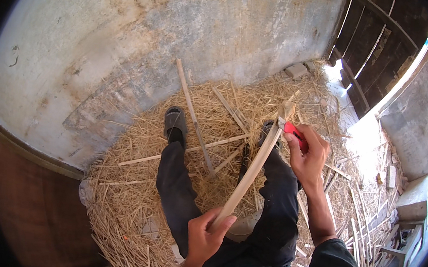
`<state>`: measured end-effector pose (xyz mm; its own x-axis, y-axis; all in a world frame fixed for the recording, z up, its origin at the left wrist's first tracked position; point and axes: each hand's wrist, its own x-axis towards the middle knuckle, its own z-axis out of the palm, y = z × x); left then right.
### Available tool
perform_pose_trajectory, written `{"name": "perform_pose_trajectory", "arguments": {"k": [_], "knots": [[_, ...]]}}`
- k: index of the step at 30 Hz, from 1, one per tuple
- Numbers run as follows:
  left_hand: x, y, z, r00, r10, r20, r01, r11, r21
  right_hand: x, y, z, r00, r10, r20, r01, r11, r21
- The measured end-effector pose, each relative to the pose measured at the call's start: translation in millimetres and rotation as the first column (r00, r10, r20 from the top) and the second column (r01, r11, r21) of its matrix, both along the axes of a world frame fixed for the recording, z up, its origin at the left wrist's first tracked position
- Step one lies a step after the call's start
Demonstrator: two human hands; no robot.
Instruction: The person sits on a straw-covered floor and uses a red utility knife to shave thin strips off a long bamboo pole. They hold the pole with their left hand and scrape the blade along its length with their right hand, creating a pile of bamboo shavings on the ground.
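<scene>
- Far left we've got a brown panel (25,193) low down, with a stained, patchy wall (130,40) rising behind it and running off across the back.
- Then there's a thick mess of straw-coloured litter (115,211) all over the floor, with loose sticks lying in it.
- Next, our left foot in a dark grey shoe (175,123), and just right of it a long thin stick (191,108) slanting from the wall down into the litter.
- Our left hand (208,236) is low in the middle, fingers closed around the near end of a long pale strip (250,180).
- That strip slopes up and right from there, over our right leg (279,205), its far end up by the right shoe.
- Near that far end sits the metal blade of a red-handled tool (295,133), right at the strip as far as we can tell.
- Our right hand (311,155) has its fingers curled snugly on the red handle.
- Over on the right: a dark slatted door (372,45) with light coming through the gaps, and lower down a pale block (391,177).
</scene>
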<state>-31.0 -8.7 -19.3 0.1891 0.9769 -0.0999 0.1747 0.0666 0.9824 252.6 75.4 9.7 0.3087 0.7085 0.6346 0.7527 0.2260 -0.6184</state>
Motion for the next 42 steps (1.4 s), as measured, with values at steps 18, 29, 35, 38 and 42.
{"name": "perform_pose_trajectory", "arguments": {"k": [18,29,35,38,42], "knots": [[-2.3,10.0,7.3,1.000,0.000,0.025,0.002,0.998,-0.068,-8.3,-13.3,-8.5,0.942,0.332,-0.054,-0.336,0.936,-0.108],[8.3,18.7,7.4,1.000,0.019,-0.017,-0.018,0.998,0.067,-45.9,-35.4,-16.2,0.870,0.416,0.262,-0.419,0.907,-0.049],[19.6,20.4,20.3,0.994,0.081,-0.075,-0.059,0.965,0.254,-54.4,-43.2,-11.6,0.867,0.402,0.294,-0.396,0.914,-0.082],[20.3,20.0,21.2,0.990,0.103,-0.093,-0.074,0.960,0.270,-56.0,-43.6,-8.8,0.877,0.376,0.298,-0.371,0.925,-0.076],[20.7,19.6,23.3,0.990,0.097,-0.102,-0.068,0.964,0.256,-54.3,-42.0,-10.2,0.888,0.350,0.299,-0.353,0.935,-0.044]]}}
